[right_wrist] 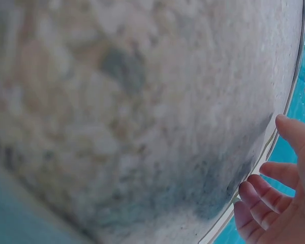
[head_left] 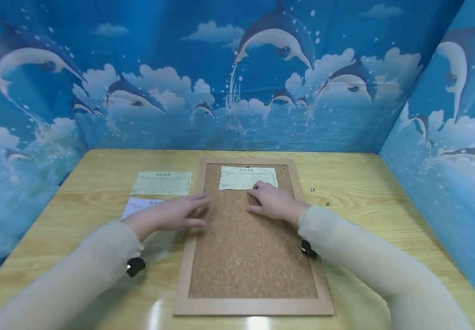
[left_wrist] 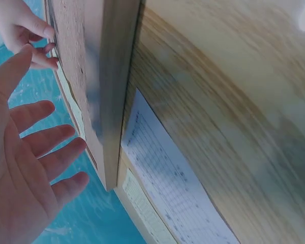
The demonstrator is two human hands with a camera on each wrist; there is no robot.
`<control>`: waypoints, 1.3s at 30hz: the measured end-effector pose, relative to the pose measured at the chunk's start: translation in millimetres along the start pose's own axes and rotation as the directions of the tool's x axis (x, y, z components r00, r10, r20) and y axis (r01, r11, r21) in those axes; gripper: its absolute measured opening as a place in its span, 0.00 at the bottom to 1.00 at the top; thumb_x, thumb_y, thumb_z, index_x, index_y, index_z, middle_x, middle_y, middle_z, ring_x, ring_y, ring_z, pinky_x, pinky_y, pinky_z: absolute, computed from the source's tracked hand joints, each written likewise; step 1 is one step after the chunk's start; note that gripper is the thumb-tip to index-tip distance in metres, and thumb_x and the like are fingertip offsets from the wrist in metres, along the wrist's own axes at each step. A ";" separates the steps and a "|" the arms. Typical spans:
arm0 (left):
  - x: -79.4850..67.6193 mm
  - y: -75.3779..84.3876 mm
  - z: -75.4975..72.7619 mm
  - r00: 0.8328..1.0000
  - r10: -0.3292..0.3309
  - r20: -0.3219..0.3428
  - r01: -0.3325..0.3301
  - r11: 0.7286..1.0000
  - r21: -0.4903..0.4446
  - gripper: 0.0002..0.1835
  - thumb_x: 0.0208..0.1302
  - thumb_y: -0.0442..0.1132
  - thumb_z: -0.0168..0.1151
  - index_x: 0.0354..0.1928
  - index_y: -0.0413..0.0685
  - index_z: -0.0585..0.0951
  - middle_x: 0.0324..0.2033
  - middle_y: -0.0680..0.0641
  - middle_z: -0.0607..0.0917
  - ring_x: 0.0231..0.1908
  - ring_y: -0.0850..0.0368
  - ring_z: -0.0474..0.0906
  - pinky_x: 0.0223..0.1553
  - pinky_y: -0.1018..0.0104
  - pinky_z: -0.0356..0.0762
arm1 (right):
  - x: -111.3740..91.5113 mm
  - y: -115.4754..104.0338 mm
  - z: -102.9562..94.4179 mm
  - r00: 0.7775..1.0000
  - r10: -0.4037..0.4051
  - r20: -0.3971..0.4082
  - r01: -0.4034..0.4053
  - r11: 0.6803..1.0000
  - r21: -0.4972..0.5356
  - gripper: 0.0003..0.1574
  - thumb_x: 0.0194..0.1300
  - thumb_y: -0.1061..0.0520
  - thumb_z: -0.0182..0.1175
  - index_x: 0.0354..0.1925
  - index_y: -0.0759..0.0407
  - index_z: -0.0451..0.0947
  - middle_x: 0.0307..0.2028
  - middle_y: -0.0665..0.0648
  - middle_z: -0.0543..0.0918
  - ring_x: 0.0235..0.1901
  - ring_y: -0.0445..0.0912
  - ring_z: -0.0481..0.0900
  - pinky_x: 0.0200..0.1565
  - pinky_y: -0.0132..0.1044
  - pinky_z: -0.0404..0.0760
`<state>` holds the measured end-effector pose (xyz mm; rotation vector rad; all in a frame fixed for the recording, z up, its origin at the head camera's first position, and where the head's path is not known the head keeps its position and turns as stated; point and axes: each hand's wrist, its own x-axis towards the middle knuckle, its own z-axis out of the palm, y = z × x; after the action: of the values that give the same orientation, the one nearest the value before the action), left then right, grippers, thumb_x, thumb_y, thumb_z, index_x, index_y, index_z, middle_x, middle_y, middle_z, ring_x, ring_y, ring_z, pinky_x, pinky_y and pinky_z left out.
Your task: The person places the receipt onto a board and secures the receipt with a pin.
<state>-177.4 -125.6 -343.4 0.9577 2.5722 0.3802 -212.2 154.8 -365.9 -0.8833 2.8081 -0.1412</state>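
- Green slip (head_left: pixel 237 178) lies flat on the upper part of the cork board (head_left: pixel 250 256), and one shiny pin (head_left: pixel 247 168) sits at the middle of its top edge.
- At the lower right edge of this slip is the right hand (head_left: pixel 276 201); its thumb and fingers are bent a little and stand apart, with nothing gripped. Whether the fingertips press the paper, I cannot tell.
- The left hand (head_left: pixel 173 214) has its fingers spread near the left side of the wooden frame (head_left: pixel 185 270), and its palm is empty.
- Left of the board, on the bench (head_left: pixel 369 183), lie a second green slip (head_left: pixel 161 183) and a white slip (head_left: pixel 137 206), partly hidden by the left hand.
- Right of the board lie two loose pins (head_left: pixel 312 189).
- In my judgement, one slip is already fastened; two slips and two pins seem left to place.
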 end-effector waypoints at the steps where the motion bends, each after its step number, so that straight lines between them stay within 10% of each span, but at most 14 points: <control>1: -2.2 -1.9 -0.2 1.000 -0.005 -0.002 0.005 1.000 -0.013 0.38 0.65 0.56 0.55 0.70 0.43 0.58 0.68 0.37 0.56 0.65 0.39 0.57 0.62 0.46 0.56 | -0.2 -0.6 0.1 1.000 -0.002 0.001 0.002 1.000 0.002 0.34 0.64 0.38 0.55 0.61 0.57 0.71 0.49 0.57 0.74 0.36 0.43 0.73 0.32 0.37 0.73; 25: -46.6 -34.3 10.4 0.994 -0.030 -0.104 0.020 0.995 -0.098 0.38 0.64 0.57 0.55 0.67 0.37 0.63 0.64 0.32 0.63 0.62 0.35 0.60 0.60 0.42 0.57 | -0.8 -26.7 4.9 0.998 -0.066 0.019 0.065 0.997 0.041 0.38 0.64 0.36 0.54 0.64 0.56 0.67 0.54 0.56 0.73 0.47 0.45 0.74 0.46 0.39 0.74; 39: -69.2 -44.2 6.3 0.986 -0.107 -0.125 0.090 0.987 -0.132 0.38 0.65 0.55 0.55 0.67 0.36 0.61 0.65 0.32 0.62 0.63 0.34 0.58 0.60 0.41 0.56 | 5.0 -32.7 -0.8 0.996 -0.092 0.006 0.092 0.994 0.057 0.37 0.64 0.37 0.55 0.64 0.57 0.68 0.50 0.55 0.74 0.35 0.41 0.71 0.36 0.37 0.72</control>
<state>-151.4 -203.6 -348.5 0.7811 2.6637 0.5887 -198.2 125.3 -361.0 -0.9980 2.7418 -0.2295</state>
